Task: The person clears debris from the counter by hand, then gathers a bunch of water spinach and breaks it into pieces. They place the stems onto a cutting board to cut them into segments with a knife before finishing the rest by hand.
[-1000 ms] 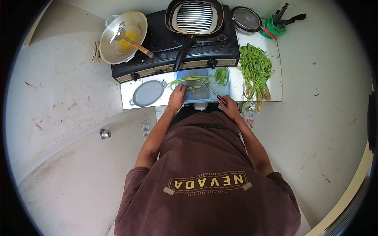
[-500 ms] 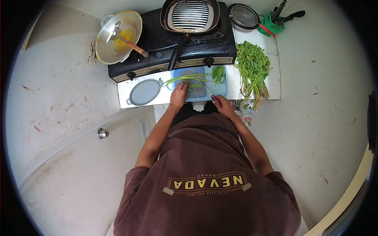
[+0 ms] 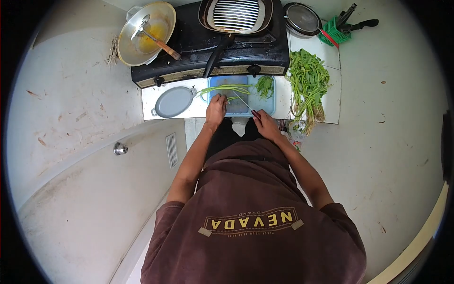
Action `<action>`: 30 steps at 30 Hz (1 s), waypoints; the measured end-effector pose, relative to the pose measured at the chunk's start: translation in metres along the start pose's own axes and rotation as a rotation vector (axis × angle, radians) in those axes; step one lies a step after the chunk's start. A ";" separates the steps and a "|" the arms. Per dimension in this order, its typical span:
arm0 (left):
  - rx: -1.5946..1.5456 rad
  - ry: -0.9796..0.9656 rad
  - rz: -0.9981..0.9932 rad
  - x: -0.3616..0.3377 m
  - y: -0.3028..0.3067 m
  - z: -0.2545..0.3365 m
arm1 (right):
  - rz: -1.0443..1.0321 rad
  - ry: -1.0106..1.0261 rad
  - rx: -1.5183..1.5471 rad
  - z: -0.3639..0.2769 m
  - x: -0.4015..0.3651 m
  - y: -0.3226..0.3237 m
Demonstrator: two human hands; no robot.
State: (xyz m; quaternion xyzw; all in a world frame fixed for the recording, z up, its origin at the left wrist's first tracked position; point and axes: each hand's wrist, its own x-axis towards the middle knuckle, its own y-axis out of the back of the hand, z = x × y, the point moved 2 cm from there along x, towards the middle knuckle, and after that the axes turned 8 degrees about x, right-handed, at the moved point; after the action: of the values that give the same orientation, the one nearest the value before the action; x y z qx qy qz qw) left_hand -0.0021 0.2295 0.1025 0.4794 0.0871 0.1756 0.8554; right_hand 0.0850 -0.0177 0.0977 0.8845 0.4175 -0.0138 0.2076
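My left hand [image 3: 217, 110] is closed over the left part of a blue cutting board [image 3: 241, 109], its fingers pinching a green stem [image 3: 232, 99] whose end sticks out to the right. My right hand [image 3: 266, 126] grips a knife [image 3: 256, 114] by its dark red handle. The thin blade points up and left over the board, near the end of that stem; whether it touches is too small to tell. Just beyond the fingers lie several long green stems [image 3: 227, 87]. A small heap of leaves [image 3: 265, 86] rests on the board's right part.
Left of the board lies a grey oval plate [image 3: 174, 102]. A bunch of rooted leafy greens [image 3: 307, 85] is at the right. Behind stand a black stove [image 3: 189, 64], a wok [image 3: 125, 45] with a ladle, a grill pan [image 3: 235, 32], a strainer [image 3: 302, 18] and a green knife basket [image 3: 335, 32].
The whole view has shifted slightly. The knife blade has moved a little left over the board, closer to my left hand. Less of the pinched stem shows beyond my fingers.
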 end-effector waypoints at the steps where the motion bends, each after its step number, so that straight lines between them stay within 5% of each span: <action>1: -0.013 0.000 0.000 0.000 0.001 -0.001 | 0.004 0.008 -0.005 0.003 0.002 -0.004; 5: -0.113 0.027 0.104 -0.006 0.014 0.001 | -0.020 -0.006 -0.032 0.009 0.006 -0.009; 13: -0.276 0.513 0.411 -0.068 0.036 -0.042 | -0.065 0.030 0.006 0.004 0.010 -0.002; 21: -0.006 -0.072 0.153 -0.047 0.040 -0.036 | -0.045 -0.035 -0.081 0.005 0.004 -0.010; 24: -0.353 0.158 0.053 -0.033 0.035 -0.045 | -0.032 -0.098 -0.061 -0.008 -0.001 -0.012; 27: -0.280 0.132 -0.054 -0.019 0.033 -0.046 | -0.017 -0.165 -0.088 -0.017 -0.003 -0.017; 30: -0.068 -0.196 -0.075 -0.014 0.024 -0.052 | 0.004 -0.187 -0.097 -0.017 -0.005 -0.024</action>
State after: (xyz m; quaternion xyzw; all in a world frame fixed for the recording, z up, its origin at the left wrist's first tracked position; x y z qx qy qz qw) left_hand -0.0363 0.2767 0.0959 0.4613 0.0150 0.0987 0.8816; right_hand 0.0619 -0.0014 0.1058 0.8691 0.3947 -0.0757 0.2884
